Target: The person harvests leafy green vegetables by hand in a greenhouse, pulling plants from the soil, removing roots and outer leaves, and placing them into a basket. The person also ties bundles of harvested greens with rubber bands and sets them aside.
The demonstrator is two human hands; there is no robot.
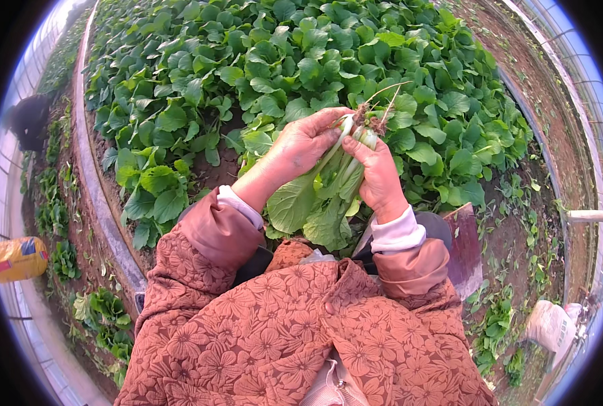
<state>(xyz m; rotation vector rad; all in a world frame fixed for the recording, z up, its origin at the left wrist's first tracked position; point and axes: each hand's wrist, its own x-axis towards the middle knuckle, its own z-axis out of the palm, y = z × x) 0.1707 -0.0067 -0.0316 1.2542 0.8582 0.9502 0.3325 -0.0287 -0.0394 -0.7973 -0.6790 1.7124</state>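
Both hands hold a small bunch of leafy greens (332, 193) upside down, with its broad leaves hanging toward my lap. My left hand (306, 139) pinches a pale stem near the base between thumb and fingers. Around the other white stems my right hand (375, 170) is closed, its thumb lying across them. Thin roots (375, 114) with brown soil clinging to them stick up above my fingertips. Just beyond the hands grows a dense bed of leafy green plants (311, 61). My fingers partly hide the stem bases.
A long pale border strip (91, 172) edges the bed at left; a darker edging (535, 122) runs along the right. Pulled greens lie in piles (108, 319) on the soil. A yellow package (20, 259), a white bag (550, 325) and a reddish board (464, 248) are nearby. A person (30, 122) crouches far left.
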